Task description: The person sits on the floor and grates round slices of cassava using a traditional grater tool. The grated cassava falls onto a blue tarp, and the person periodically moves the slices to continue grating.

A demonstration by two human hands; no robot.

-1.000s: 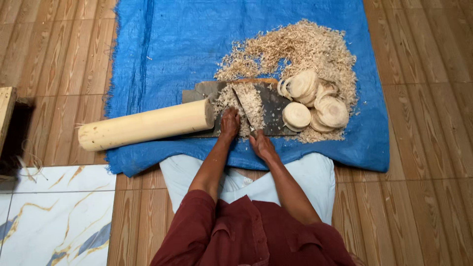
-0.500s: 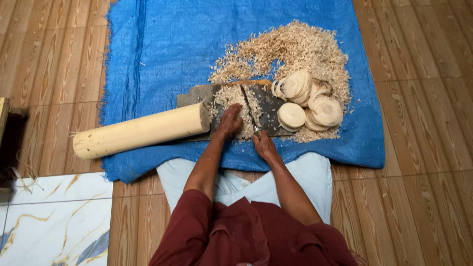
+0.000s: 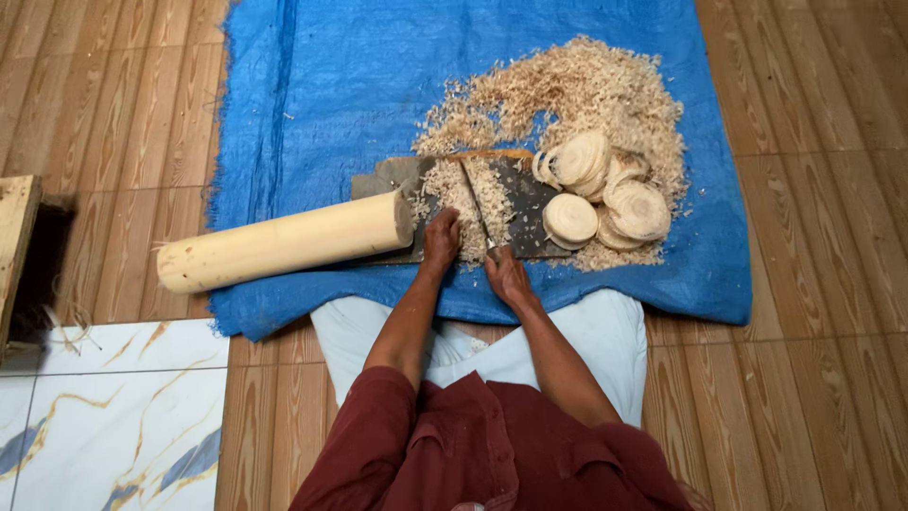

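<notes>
A blue tarp covers the wooden floor, catching shavings. Left hand presses flat on shreds, steadying them; right hand grips the knife on the dark board between.

A wood-patterned floor carries a blue tarp. On the tarp lie a dark board, a pale log, heaped shavings and round wooden slices.
</notes>
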